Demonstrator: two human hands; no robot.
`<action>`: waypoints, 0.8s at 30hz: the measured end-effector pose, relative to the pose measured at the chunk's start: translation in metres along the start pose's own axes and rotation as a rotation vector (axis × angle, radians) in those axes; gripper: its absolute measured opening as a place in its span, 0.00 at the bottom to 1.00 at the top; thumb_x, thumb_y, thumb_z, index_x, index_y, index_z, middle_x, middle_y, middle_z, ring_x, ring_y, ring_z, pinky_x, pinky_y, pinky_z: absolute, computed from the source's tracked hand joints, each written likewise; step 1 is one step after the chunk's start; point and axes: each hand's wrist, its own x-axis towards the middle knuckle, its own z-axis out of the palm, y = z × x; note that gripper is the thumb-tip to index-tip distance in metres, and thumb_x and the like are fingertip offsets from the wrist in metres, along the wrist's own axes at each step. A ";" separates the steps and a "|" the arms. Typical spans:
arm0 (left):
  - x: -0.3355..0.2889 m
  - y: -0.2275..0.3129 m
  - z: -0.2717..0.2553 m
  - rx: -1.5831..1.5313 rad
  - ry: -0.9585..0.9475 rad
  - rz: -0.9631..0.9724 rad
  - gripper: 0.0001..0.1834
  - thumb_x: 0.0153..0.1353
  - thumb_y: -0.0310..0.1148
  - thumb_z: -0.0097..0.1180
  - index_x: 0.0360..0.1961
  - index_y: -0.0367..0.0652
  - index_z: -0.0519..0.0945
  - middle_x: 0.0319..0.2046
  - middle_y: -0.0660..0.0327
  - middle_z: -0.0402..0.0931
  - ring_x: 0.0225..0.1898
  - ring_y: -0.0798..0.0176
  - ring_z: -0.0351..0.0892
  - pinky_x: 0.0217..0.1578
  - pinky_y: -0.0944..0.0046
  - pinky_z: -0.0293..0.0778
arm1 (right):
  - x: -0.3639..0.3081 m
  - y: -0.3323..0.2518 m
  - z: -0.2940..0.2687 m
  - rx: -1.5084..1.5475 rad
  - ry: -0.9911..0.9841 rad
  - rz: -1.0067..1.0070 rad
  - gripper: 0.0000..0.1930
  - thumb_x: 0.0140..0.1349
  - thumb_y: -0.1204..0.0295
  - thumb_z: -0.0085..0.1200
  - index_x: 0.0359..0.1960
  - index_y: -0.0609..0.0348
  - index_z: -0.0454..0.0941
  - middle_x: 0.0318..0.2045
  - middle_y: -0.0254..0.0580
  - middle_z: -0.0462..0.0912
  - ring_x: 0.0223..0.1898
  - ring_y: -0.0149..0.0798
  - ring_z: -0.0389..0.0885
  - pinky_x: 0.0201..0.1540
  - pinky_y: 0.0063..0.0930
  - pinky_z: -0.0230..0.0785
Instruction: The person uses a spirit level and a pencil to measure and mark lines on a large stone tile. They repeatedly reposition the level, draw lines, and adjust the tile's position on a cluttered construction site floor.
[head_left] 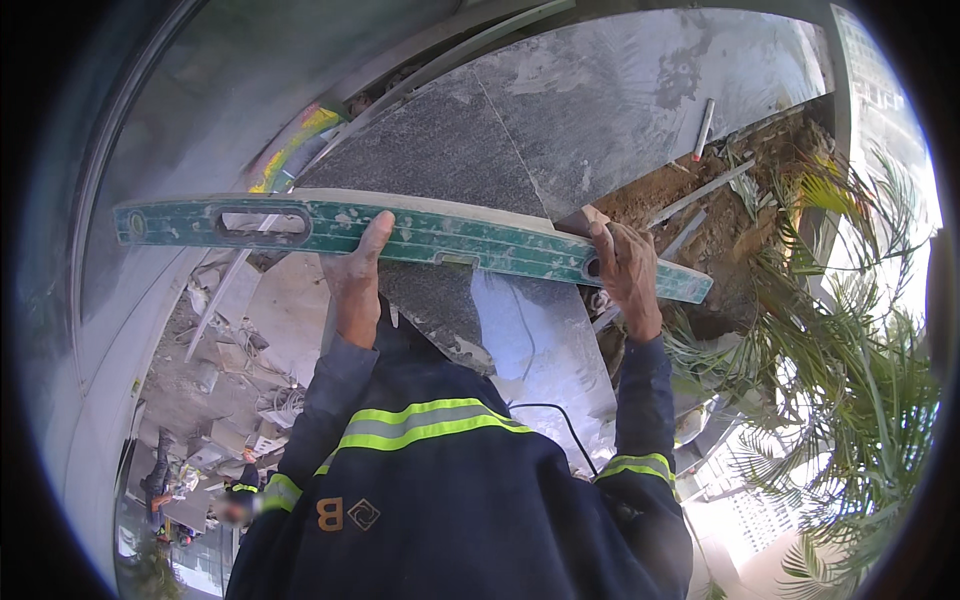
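A long green spirit level (pixel 420 235), smeared with pale dust, spans the view from left to right in front of me. My left hand (pixel 355 275) grips it left of its middle, thumb pressed over its face and the other fingers hidden behind. Near its right end my right hand (pixel 628 262) is closed on it, fingers bent over the face beside a round hole. Beyond and below the level lie large grey slabs (pixel 430 140) with a thin joint line between them. Whether the level touches the slabs, I cannot tell.
A marker-like stick with a red tip (pixel 703 130) lies on the far slab. Bare brown soil (pixel 660 200) and leafy palm fronds (pixel 830 320) are at the right. Rubble (pixel 240 360) covers the ground at left, beside a smooth wall (pixel 110 290). Another person (pixel 240 500) shows at lower left.
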 end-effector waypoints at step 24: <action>-0.060 0.083 -0.110 -0.215 -0.630 0.124 0.35 0.75 0.55 0.50 0.66 0.35 0.70 0.57 0.52 0.77 0.56 0.56 0.78 0.53 0.51 0.77 | -0.336 -0.069 0.009 0.230 0.340 0.926 0.30 0.74 0.53 0.48 0.22 0.70 0.75 0.14 0.53 0.71 0.20 0.51 0.70 0.30 0.52 0.59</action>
